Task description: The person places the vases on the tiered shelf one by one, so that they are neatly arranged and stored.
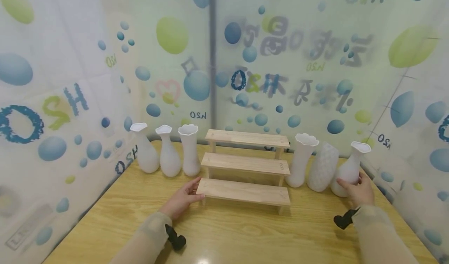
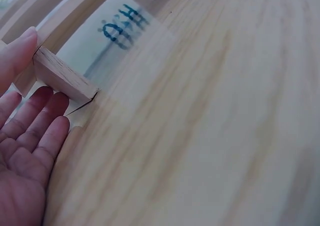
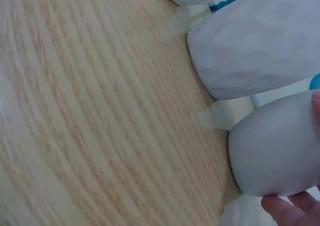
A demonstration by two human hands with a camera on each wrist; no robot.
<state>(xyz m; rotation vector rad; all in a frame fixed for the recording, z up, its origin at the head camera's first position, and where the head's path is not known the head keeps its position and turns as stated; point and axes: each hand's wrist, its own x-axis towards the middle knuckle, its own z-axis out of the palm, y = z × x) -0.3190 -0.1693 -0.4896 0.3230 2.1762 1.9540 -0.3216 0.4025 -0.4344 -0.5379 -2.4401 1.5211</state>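
A three-step wooden stand [image 1: 245, 163] is on the table, its steps rising toward the back. My left hand [image 1: 180, 201] grips the left end of its lowest step [image 1: 242, 191]. In the left wrist view the thumb lies against the board and the fingers are around the short leg [image 2: 65, 78]. On the far right my right hand [image 1: 362, 191] holds a smooth white vase [image 1: 349, 173] by its round belly, thumb in front. This vase [image 3: 275, 146] stands upright with its base at the table; its flared neck is above my hand.
A textured white vase [image 1: 323, 167] and a fluted-rim white vase [image 1: 301, 164] stand between the stand and the held vase. Left of the stand are three more white vases [image 1: 170, 156] in a row. Patterned curtains [image 1: 172, 73] surround the wooden table [image 1: 224, 236].
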